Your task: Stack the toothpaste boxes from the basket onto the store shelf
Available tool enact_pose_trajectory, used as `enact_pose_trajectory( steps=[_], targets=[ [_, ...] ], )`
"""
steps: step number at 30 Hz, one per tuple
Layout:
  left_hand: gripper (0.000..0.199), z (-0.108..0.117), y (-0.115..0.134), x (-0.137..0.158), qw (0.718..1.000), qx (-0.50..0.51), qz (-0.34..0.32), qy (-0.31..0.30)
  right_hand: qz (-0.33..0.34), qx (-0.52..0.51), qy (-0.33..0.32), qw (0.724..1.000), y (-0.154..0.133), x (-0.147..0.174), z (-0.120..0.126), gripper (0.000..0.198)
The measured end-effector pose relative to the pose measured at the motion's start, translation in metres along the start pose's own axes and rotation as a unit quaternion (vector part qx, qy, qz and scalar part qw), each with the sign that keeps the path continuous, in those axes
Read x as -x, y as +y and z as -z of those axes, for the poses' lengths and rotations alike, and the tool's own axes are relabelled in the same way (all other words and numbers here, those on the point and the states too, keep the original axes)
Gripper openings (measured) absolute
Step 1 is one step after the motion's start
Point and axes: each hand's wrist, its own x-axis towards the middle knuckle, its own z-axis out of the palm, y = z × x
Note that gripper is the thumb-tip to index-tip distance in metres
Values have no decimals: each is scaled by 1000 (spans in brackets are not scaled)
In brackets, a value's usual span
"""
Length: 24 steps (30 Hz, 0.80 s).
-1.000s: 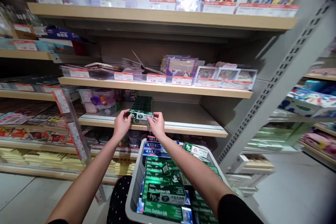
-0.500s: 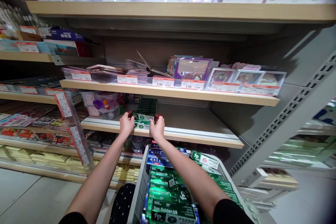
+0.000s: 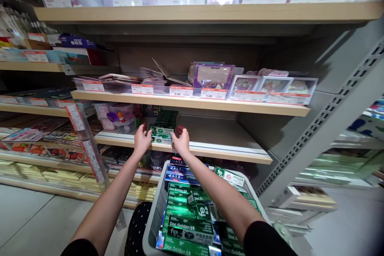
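Observation:
Two stacked rows of long green boxes (image 3: 163,130), which look like toothpaste boxes, run back into the lower shelf. My left hand (image 3: 142,140) is at the left end of the front boxes, its thumb close to them and its fingers apart. At their right end is my right hand (image 3: 181,141), also with fingers spread and the thumb by the box edge. Neither hand is wrapped round a box. Below my arms stands a grey basket (image 3: 151,224), filled with green Doc.Golden boxes (image 3: 190,226) and some blue boxes (image 3: 181,178).
Clear tubs (image 3: 126,124) stand left of the green boxes on the lower shelf (image 3: 210,150). Close overhead, another shelf (image 3: 192,103) carries cards and framed pieces with price tags. A slanted clear post with labels (image 3: 87,144) stands at left, a slotted metal upright (image 3: 324,118) at right.
My fingers have loosened from the front green boxes and spread apart at both ends. The boxes stay on the shelf. The view has shifted slightly.

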Motion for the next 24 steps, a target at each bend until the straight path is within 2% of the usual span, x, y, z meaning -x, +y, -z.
enact_pose_trajectory(
  steps=[2, 4, 5, 9, 11, 13, 15, 18, 21, 24],
  targets=[
    [41, 6, 6, 22, 999, 15, -36, 21, 28, -65, -21, 997, -3, 5, 26, 35],
    [35, 11, 14, 58, 997, 11, -69, 20, 42, -103, -51, 992, -4, 15, 62, 34],
    [32, 13, 19, 80, 997, 10, -74, 0, 36, -103, -65, 992, -3, 23, 82, 31],
    [22, 15, 40, 166, 987, 43, -29, -150, -16, -68, -114, 991, 2, 66, 163, 24],
    [20, 13, 51, 194, 974, 63, 8, -219, -48, -18, -175, 983, 5, 89, 196, 22],
    [24, 11, 61, 210, 957, 68, 31, -279, -69, 38, -245, 966, 9, 109, 219, 24],
    [35, 6, 70, 217, 940, 62, 36, -333, -78, 78, -298, 948, 16, 125, 233, 30],
    [45, -4, 75, 223, 922, 52, 52, -380, -100, 103, -343, 928, 28, 138, 239, 40],
    [38, -16, 71, 228, 914, 48, 99, -391, -110, 108, -355, 922, 38, 141, 235, 37],
    [35, -23, 60, 233, 920, 59, 131, -364, -97, 115, -337, 929, 39, 141, 229, 29]
  ],
)
